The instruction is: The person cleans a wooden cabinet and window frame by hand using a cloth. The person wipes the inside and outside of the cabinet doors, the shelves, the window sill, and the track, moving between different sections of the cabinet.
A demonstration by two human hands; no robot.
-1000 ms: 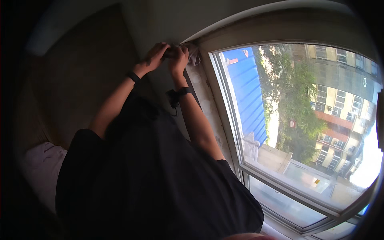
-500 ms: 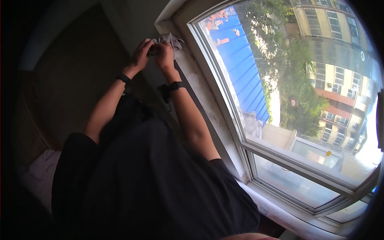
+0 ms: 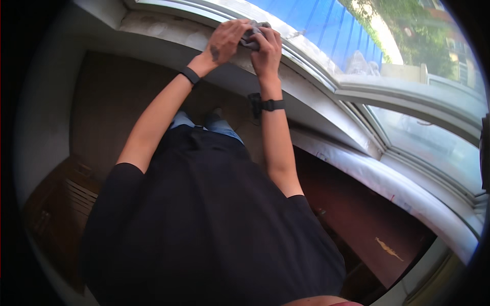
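Note:
A bunched grey cloth (image 3: 251, 42) is held between my two hands, just over the inner edge of the window sill (image 3: 168, 31). My left hand (image 3: 225, 41) grips its left side, with the back of the hand facing up. On the other side, my right hand (image 3: 266, 53) has its fingers curled into the folds. Part of the cloth is covered by the fingers. The window frame (image 3: 306, 58) runs right behind both hands. Each wrist wears a black band.
The large window pane (image 3: 316, 25) shows a blue corrugated roof and trees outside. A lower window section (image 3: 429, 132) lies to the right. A dark red wooden cabinet top (image 3: 352, 219) with a chipped patch sits below the sill. Brown slatted furniture (image 3: 76, 194) stands at the left.
My view has swung toward the sill and down. Both hands, with the cloth still between them, have moved from the sill's far corner to along the window frame.

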